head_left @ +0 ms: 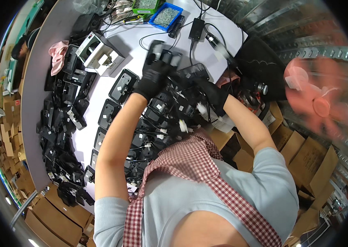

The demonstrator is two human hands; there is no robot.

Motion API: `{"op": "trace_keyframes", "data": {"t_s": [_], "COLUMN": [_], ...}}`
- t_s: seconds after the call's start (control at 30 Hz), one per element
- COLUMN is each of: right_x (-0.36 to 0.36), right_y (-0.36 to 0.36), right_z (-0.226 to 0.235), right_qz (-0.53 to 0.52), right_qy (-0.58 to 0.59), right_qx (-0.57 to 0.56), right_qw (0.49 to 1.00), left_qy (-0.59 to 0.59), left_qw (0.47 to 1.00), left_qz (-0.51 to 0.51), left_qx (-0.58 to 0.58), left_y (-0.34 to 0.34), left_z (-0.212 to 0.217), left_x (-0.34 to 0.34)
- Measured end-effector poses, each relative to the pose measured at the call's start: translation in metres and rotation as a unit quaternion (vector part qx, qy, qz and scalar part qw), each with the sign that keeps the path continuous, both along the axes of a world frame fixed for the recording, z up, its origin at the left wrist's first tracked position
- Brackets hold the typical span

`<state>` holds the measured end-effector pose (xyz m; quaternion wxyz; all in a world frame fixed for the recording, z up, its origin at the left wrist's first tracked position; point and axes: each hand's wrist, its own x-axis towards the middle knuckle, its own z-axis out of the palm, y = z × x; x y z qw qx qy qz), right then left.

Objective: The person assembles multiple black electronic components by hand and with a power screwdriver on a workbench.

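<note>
- Holding a motion-blurred dark plastic housing [152,54], the black-gloved left hand [156,77] is over the far part of the white tabletop [88,123]; its fingers look curled about the near end, though blur hides the exact contact.
- The gloved right hand [215,94] is close beside a second black housing [196,72]; I cannot tell whether its fingers are wide or narrow, because dark parts and cables merge with the glove.
- The held piece will probably be light and stiff, a moulded shell whose smooth faces could slide under gloved fingertips.
- Two opposite long edges seem the safest hold; nearby wires with white connectors [183,126] look like the fragile parts, so any lead is a poor handle.
- Flat black casings [123,86] lie in a row left of the left hand, their rims offering a similar edge grip.
- At the far edge, a blue tray [158,26] contains many small silvery pieces [165,16], perhaps screws.
- Just beside it, a green tray [143,11] contains similar loose bits.
- Open cardboard boxes [309,162] stand at the right; their contents cannot be made out.
</note>
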<state>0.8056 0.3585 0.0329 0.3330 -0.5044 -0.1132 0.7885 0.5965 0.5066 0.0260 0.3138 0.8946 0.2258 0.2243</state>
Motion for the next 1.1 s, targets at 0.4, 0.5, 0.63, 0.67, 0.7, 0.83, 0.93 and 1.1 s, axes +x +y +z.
{"op": "trace_keyframes", "data": {"t_s": [0.4,0.5,0.63,0.67,0.7,0.83,0.93,1.1], "right_x": [-0.037,-0.04,-0.021,-0.008,-0.005,-0.017,-0.013,-0.015], "right_y": [-0.016,-0.007,-0.004,-0.004,-0.003,0.006,0.001,-0.006], "right_z": [-0.027,-0.045,-0.048,-0.06,-0.067,-0.054,-0.065,-0.056], "right_qz": [-0.155,-0.059,-0.082,-0.085,-0.084,-0.005,-0.017,-0.048], "right_qy": [0.182,0.176,0.231,0.224,0.219,0.132,0.131,0.146], "right_qx": [-0.014,0.023,-0.078,-0.048,-0.019,-0.024,-0.035,-0.079], "right_qw": [0.971,0.982,0.966,0.97,0.972,0.991,0.991,0.985], "left_qy": [0.151,0.033,0.146,0.133,0.12,0.376,0.382,0.367], "left_qw": [0.988,0.992,0.986,0.963,0.915,0.73,0.695,0.689], "left_qz": [-0.035,-0.013,0.077,0.233,0.386,0.533,0.524,0.547], "left_qx": [0.017,0.123,0.009,0.007,0.003,-0.203,-0.309,-0.302], "left_y": [-0.123,-0.143,-0.134,-0.129,-0.12,-0.062,-0.051,-0.037], "left_z": [0.038,0.025,0.085,0.056,0.02,-0.034,-0.002,0.003], "left_x": [0.026,0.006,-0.026,-0.047,-0.074,-0.132,-0.1,-0.077]}}
